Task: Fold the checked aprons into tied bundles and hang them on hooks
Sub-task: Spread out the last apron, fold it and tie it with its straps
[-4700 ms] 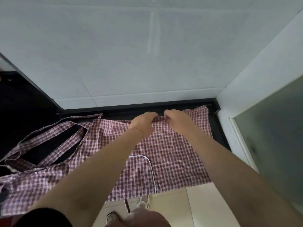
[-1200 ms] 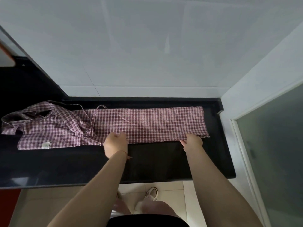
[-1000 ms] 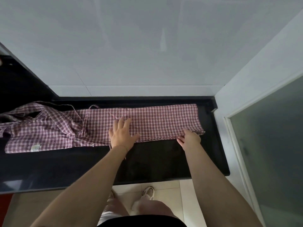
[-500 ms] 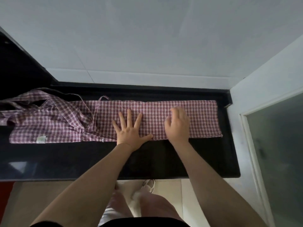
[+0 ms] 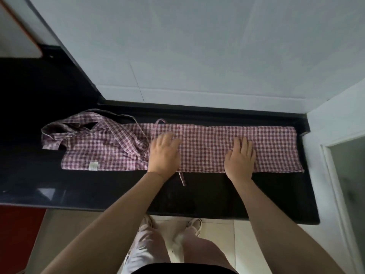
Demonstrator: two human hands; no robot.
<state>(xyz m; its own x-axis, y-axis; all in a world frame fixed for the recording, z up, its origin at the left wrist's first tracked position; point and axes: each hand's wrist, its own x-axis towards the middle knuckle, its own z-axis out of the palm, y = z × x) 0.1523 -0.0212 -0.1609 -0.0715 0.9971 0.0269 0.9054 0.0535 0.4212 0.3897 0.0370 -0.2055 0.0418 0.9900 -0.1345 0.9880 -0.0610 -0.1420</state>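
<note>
Now, from the head camera, the red-and-white checked cotton apron (image 5: 207, 149) lies folded into a long strip on the glossy black stone counter (image 5: 98, 190). The left hand (image 5: 165, 155) and the right hand (image 5: 240, 156) press it flat with fingers straight, gripping nothing. One thin tie strap (image 5: 182, 177) pokes out toward the counter's front.

A home kitchen: black stone counter (image 5: 197, 194) against white tiled wall (image 5: 197, 56).

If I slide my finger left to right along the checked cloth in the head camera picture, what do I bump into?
bunched straps → white label → left hand → dangling tie → right hand → apron's flat right end
</note>
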